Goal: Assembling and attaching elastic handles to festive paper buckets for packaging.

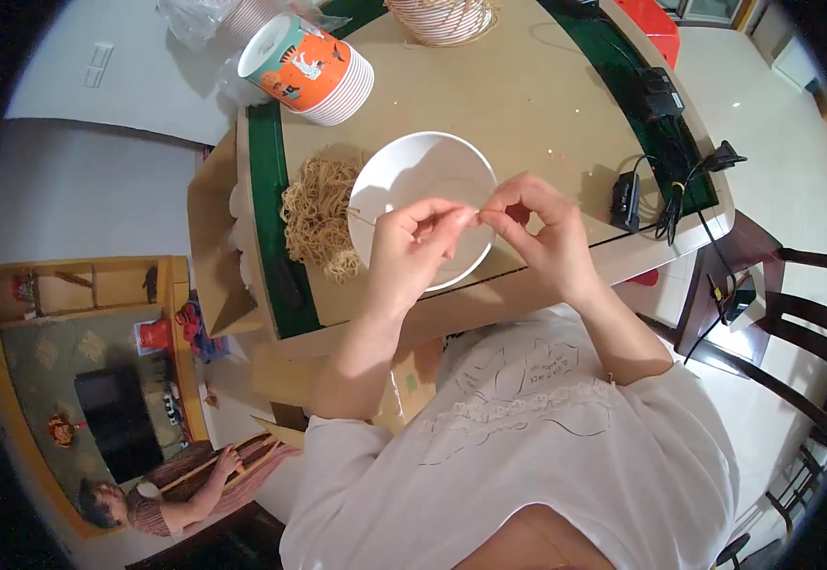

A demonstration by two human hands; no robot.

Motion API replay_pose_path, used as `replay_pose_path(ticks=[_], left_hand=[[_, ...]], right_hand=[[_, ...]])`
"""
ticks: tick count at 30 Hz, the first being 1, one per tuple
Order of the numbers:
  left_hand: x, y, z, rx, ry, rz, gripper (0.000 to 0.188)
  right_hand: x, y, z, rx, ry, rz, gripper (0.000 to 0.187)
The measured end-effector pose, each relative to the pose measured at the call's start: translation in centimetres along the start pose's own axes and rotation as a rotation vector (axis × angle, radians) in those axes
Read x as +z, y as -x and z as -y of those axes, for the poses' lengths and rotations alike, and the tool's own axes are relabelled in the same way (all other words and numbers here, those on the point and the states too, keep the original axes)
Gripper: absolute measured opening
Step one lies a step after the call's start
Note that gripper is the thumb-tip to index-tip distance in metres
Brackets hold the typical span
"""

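Both of my hands meet fingertip to fingertip over a white paper bucket (396,163). My left hand (412,249) is closed in a pinch, and my right hand (551,233) pinches at the same spot from the other side. A thin tan string (361,218) crosses the bucket's left rim toward my left hand. The bit between the fingertips is very small, apparently part of that string. Left of the bucket lies a loose tangled pile of tan string (319,217). My hands and wrists hide part of the bucket's inside and near rim.
A stack of orange and teal paper buckets (309,71) lies tilted at the back left. A white container with tan string (442,21) is at the far edge. Black adapters and cables (627,199) lie right. A person (181,494) is at lower left, chairs (803,309) at right.
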State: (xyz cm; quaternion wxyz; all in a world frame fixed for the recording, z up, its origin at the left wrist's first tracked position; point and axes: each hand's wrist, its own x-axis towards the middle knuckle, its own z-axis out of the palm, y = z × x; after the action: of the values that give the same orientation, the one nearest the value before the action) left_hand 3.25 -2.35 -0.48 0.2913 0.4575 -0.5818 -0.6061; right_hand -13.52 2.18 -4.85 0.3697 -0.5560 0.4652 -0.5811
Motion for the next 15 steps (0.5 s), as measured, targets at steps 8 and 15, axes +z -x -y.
replay_pose_path(ticks=[8, 15], left_hand=[[0.9, 0.3, 0.4, 0.167, -0.213, -0.105, 0.014], [1.0, 0.4, 0.9, 0.321, -0.401, -0.173, 0.01]], right_hand=[[0.4, -0.1, 0.0, -0.01, -0.019, -0.033, 0.003], [0.5, -0.1, 0.3, -0.009, 0.016, -0.04, 0.005]])
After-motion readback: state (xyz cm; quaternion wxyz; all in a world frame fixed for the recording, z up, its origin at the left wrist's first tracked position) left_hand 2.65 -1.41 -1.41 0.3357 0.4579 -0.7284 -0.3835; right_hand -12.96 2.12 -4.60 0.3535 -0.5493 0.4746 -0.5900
